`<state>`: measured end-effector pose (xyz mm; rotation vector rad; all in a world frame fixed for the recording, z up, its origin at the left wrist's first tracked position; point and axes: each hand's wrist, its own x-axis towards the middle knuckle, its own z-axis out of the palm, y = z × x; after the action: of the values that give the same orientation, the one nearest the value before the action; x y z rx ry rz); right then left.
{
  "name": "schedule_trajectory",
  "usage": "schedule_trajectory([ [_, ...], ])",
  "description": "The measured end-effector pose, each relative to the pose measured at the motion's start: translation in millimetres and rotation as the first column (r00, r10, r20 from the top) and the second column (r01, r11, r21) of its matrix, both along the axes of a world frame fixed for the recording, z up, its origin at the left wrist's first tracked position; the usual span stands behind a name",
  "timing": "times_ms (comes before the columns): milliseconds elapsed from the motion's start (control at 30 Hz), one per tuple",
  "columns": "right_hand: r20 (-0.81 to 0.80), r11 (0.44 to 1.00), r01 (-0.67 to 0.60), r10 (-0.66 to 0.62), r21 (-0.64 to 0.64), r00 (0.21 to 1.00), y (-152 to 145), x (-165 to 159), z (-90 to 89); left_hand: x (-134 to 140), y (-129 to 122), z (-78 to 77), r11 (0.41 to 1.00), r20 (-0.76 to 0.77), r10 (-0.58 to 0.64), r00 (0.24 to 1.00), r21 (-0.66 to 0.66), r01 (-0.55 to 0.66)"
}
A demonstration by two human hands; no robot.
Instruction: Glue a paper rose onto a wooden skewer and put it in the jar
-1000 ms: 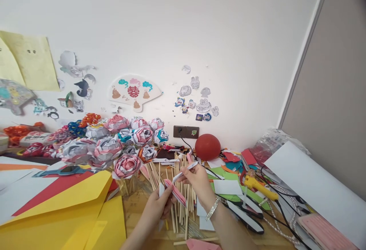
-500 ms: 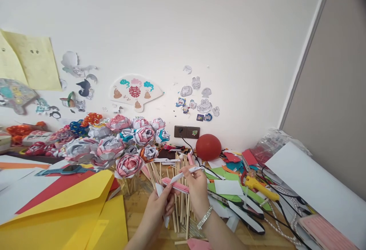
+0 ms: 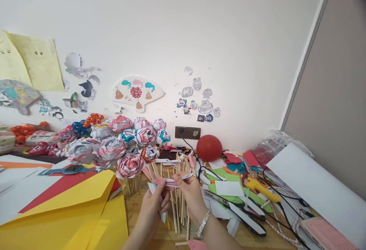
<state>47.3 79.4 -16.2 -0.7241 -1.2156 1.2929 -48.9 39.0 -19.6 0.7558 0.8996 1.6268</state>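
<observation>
My left hand point(image 3: 153, 206) and my right hand point(image 3: 190, 193) meet low in the middle of the view, both pinching folded pink-and-white paper pieces point(image 3: 170, 181). The left hand also grips a white folded strip point(image 3: 160, 208) that hangs below its fingers. A silver bracelet point(image 3: 203, 223) sits on my right wrist. Under the hands lies a heap of thin wooden sticks point(image 3: 178, 204). A cluster of folded paper roses point(image 3: 122, 143) stands just behind and to the left.
Yellow paper sheets point(image 3: 71, 212) and a red sheet cover the left. A red ball point(image 3: 209, 148), coloured paper scraps point(image 3: 228, 173), a yellow glue gun point(image 3: 259, 187), black scissors point(image 3: 243, 213) with cables and a large white sheet point(image 3: 317, 189) lie right. Cut-outs hang on the wall.
The pink piece has turned from slanting down to nearly level and risen a little. My hands have drawn closer together, and the right hand's white strip now lies against the pink piece.
</observation>
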Motion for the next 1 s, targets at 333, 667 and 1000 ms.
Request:
schedule_trajectory([
  [333, 0.29, 0.963, -0.108, 0.034, 0.246, 0.956, 11, 24, 8.7, -10, 7, -1.8, 0.996, -0.017, 0.09, 0.996, 0.005, -0.09],
  [667, 0.52, 0.874, -0.205, -0.063, 0.441, 0.852, 11, 40, 33.7, -5, 3, -0.6, 1.0, -0.158, 0.03, 0.987, 0.005, -0.03],
  [1000, 0.588, 0.926, -0.285, 0.09, 0.249, 0.804, 7, 38, 32.5, -2, 2, -4.8, 0.994, -0.276, 0.107, 0.955, 0.006, -0.11],
])
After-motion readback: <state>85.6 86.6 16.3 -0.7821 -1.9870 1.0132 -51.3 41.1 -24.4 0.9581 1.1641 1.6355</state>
